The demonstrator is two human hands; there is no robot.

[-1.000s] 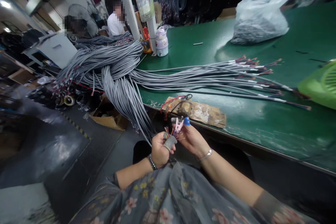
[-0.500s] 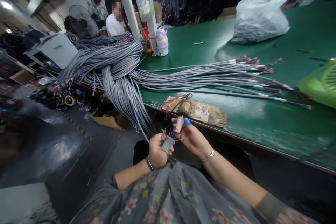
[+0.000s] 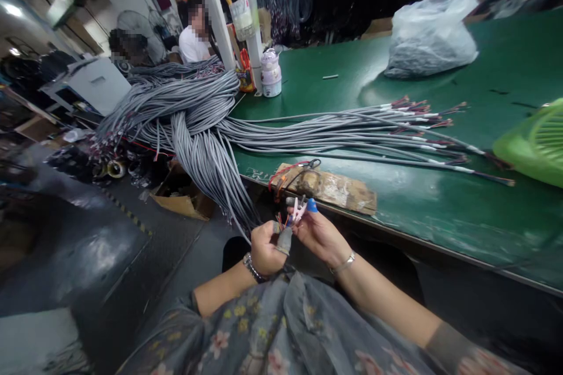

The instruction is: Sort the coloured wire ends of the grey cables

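Observation:
My left hand (image 3: 264, 247) is closed around the end of a grey cable (image 3: 246, 224), its thumb in a grey finger cot, and thin coloured wires (image 3: 281, 220) fan out above the fist. My right hand (image 3: 320, 234) pinches a small pink clip-like tool (image 3: 299, 208) at those wire tips; one finger wears a blue cot (image 3: 312, 205). Both hands hover over my lap, just in front of the green table's edge (image 3: 396, 231). The gripped cable runs up into a big bundle of grey cables (image 3: 206, 129).
Grey cables with stripped ends (image 3: 422, 123) lie across the green table. A taped cardboard pad (image 3: 334, 187) sits near its edge, a green fan (image 3: 534, 143) at the right, a plastic bag (image 3: 428, 35) at the back. A person in white (image 3: 193, 35) sits far left.
The hands have stayed together in front of the table edge, shifting only slightly. The pink tool opened, closed and opened again at the wire tips.

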